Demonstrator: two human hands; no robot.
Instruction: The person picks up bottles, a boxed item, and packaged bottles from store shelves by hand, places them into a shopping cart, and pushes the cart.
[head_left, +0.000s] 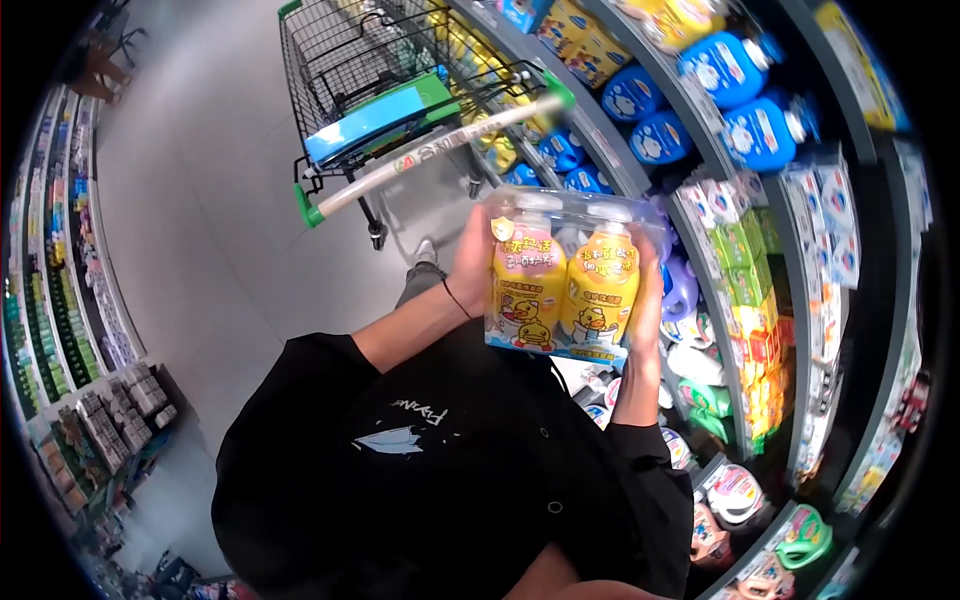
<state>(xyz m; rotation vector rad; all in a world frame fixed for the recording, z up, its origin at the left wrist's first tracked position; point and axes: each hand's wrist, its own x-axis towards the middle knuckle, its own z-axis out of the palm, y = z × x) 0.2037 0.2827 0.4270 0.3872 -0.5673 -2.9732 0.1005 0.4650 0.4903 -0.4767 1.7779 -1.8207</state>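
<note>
A clear plastic pack [565, 280] with two yellow duck-print bottles side by side is held upright in front of my chest. My left hand [472, 258] presses against the pack's left side, its fingers mostly hidden behind the box. On the right side, my right hand [648, 290] grips the pack, with its fingers partly out of sight. The bottles have white tops and pink and yellow labels, and a blue strip runs along the pack's lower edge.
Ahead stands a shopping cart [430, 147] with a white handle and green corners. Shelves of blue bottles [723, 68] and colourful packs curve along the right. Another shelf [65, 240] lines the left, beyond the grey floor [200, 190]. A person's bare legs [97, 68] show far off at upper left.
</note>
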